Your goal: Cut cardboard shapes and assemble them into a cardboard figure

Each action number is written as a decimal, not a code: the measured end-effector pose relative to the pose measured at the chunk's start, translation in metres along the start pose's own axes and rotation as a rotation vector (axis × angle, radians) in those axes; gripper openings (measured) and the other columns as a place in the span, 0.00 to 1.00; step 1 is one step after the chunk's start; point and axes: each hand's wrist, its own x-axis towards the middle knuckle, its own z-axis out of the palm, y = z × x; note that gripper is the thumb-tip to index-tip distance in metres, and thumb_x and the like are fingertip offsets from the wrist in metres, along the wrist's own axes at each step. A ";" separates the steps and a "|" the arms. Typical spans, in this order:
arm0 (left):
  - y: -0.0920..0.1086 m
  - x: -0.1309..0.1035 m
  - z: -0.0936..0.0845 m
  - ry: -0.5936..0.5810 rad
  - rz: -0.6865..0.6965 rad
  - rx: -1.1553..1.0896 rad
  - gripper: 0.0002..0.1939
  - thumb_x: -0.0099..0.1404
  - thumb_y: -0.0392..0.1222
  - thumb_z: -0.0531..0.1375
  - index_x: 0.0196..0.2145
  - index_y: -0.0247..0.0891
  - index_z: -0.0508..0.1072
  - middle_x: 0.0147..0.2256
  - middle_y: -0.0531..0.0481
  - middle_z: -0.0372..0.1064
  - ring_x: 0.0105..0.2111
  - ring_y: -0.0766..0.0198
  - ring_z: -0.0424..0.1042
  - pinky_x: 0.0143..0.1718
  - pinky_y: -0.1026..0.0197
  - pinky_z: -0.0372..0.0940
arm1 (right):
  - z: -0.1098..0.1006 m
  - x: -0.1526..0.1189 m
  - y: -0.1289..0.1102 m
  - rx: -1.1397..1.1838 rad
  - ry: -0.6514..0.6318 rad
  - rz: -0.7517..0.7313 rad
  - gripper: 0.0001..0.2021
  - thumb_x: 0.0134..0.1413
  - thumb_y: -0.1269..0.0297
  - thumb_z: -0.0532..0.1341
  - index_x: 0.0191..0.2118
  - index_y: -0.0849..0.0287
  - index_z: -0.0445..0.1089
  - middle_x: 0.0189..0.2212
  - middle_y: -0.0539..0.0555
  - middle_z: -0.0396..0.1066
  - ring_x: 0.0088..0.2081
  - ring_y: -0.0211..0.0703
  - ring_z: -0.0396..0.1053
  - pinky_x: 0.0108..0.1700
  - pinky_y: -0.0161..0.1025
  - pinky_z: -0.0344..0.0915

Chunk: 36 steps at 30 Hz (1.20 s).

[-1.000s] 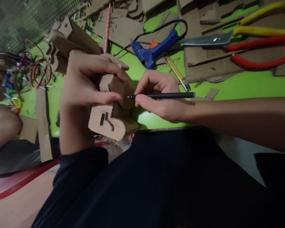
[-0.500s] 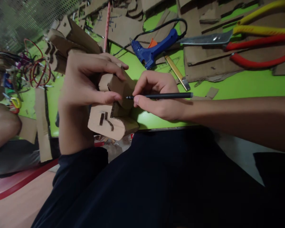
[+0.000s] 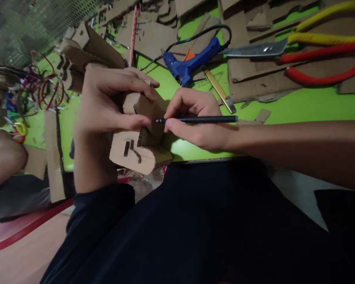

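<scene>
Marking step, by the look: right hand (image 3: 193, 112) pinches black pen (image 3: 207, 119), tip at cardboard piece (image 3: 131, 152), contact unclear. Left hand (image 3: 103, 96), half-curled, grips that piece at table's (image 3: 201, 149) near edge. Next stroke needs a steady hold.

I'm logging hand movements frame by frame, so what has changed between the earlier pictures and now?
The right hand and the black pen-like tool in it have slid slightly left, toward the left hand. Nothing was taken hold of or let go. The left hand still grips the cardboard piece, and the blue glue gun, yellow cutter and scissors lie where they were.
</scene>
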 end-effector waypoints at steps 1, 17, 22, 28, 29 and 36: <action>0.000 0.000 0.000 -0.004 -0.010 0.001 0.32 0.52 0.44 0.92 0.51 0.32 0.92 0.41 0.45 0.87 0.53 0.50 0.89 0.54 0.62 0.81 | 0.000 0.000 0.000 0.008 -0.003 -0.016 0.11 0.68 0.56 0.79 0.41 0.46 0.77 0.38 0.51 0.85 0.40 0.51 0.83 0.44 0.49 0.78; 0.006 0.000 0.001 -0.012 -0.047 0.047 0.30 0.57 0.49 0.91 0.51 0.32 0.91 0.42 0.45 0.87 0.54 0.50 0.89 0.56 0.59 0.83 | 0.003 0.003 -0.003 0.016 0.035 -0.024 0.15 0.66 0.52 0.81 0.40 0.48 0.76 0.36 0.50 0.84 0.39 0.48 0.81 0.42 0.46 0.77; 0.015 0.000 0.003 -0.004 -0.119 0.098 0.27 0.64 0.55 0.87 0.52 0.36 0.90 0.42 0.46 0.85 0.56 0.49 0.89 0.56 0.54 0.82 | 0.005 0.006 -0.001 0.020 0.044 -0.045 0.18 0.65 0.49 0.81 0.40 0.50 0.74 0.36 0.51 0.83 0.38 0.45 0.80 0.41 0.44 0.77; 0.024 0.002 0.005 -0.012 -0.157 0.102 0.24 0.67 0.55 0.86 0.52 0.40 0.90 0.42 0.47 0.85 0.55 0.50 0.88 0.57 0.52 0.81 | 0.004 0.005 -0.004 0.023 0.069 -0.010 0.17 0.64 0.52 0.82 0.39 0.48 0.75 0.35 0.49 0.83 0.36 0.45 0.80 0.38 0.44 0.74; 0.024 0.002 0.005 -0.015 -0.172 0.104 0.23 0.68 0.55 0.85 0.53 0.41 0.90 0.42 0.47 0.85 0.56 0.49 0.88 0.58 0.52 0.81 | 0.004 0.004 -0.004 0.017 0.073 -0.005 0.17 0.64 0.52 0.82 0.39 0.48 0.75 0.35 0.49 0.83 0.36 0.45 0.80 0.38 0.44 0.74; 0.026 0.001 0.005 -0.002 -0.193 0.116 0.22 0.69 0.58 0.84 0.51 0.42 0.90 0.42 0.46 0.85 0.56 0.48 0.88 0.56 0.51 0.81 | 0.005 0.005 -0.003 0.046 0.094 -0.024 0.16 0.64 0.55 0.82 0.38 0.48 0.75 0.35 0.49 0.83 0.36 0.45 0.80 0.39 0.44 0.74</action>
